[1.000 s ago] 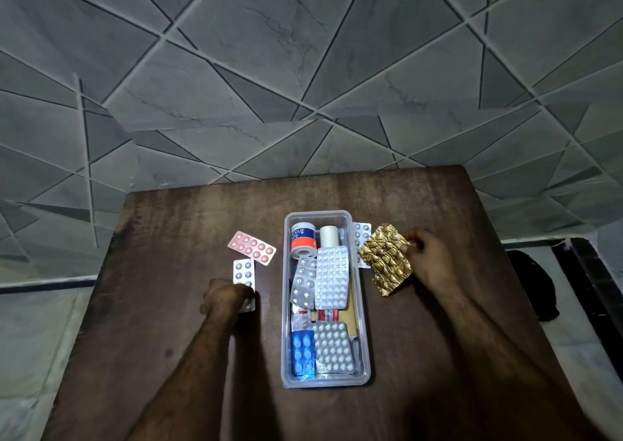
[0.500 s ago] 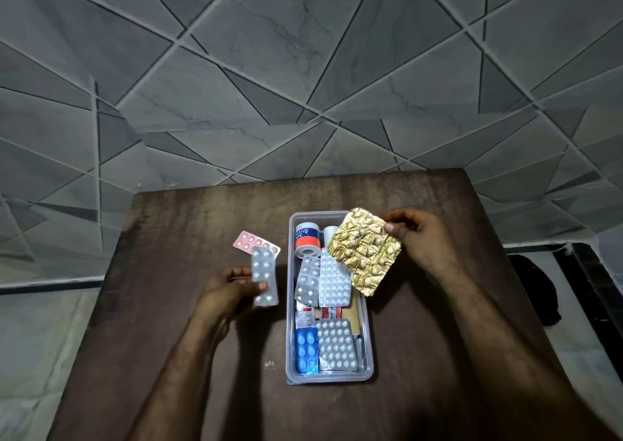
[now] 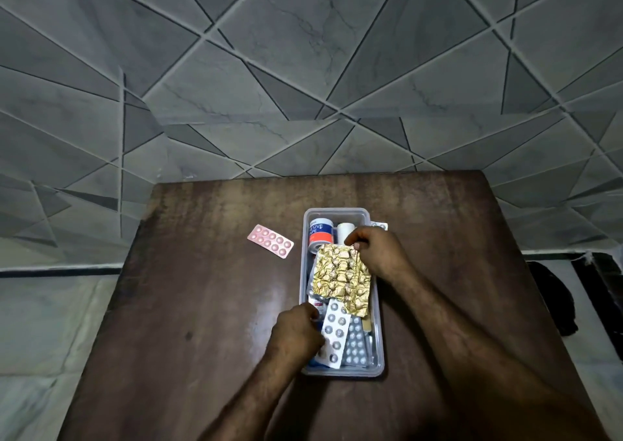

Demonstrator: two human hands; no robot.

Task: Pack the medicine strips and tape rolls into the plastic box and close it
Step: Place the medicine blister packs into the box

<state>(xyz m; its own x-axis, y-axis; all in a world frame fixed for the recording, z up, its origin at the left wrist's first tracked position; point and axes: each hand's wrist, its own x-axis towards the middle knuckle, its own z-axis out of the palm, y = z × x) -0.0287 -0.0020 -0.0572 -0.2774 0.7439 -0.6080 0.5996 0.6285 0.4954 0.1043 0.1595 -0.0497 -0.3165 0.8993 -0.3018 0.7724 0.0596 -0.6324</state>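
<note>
A clear plastic box (image 3: pixel 378 339) lies lengthwise on the brown table (image 3: pixel 202 305), holding several medicine strips and two tape rolls: an orange-and-blue one (image 3: pixel 320 233) and a white one (image 3: pixel 344 231) at its far end. My right hand (image 3: pixel 374 251) pinches the top corner of a gold foil strip (image 3: pixel 342 277) lying over the box's middle. My left hand (image 3: pixel 296 334) holds a small silver strip (image 3: pixel 333 332) over the box's near half. A pink strip (image 3: pixel 270 241) lies on the table left of the box. A silver strip's corner (image 3: pixel 380 226) shows behind my right hand.
A grey tiled wall (image 3: pixel 303 69) rises just behind the table's far edge. A dark object (image 3: pixel 553 299) lies on the floor to the right of the table. No lid is in view.
My right hand has brought the gold strip from beside the box down onto its middle. My left hand has carried the small silver strip rightward from the table over the box's near half.
</note>
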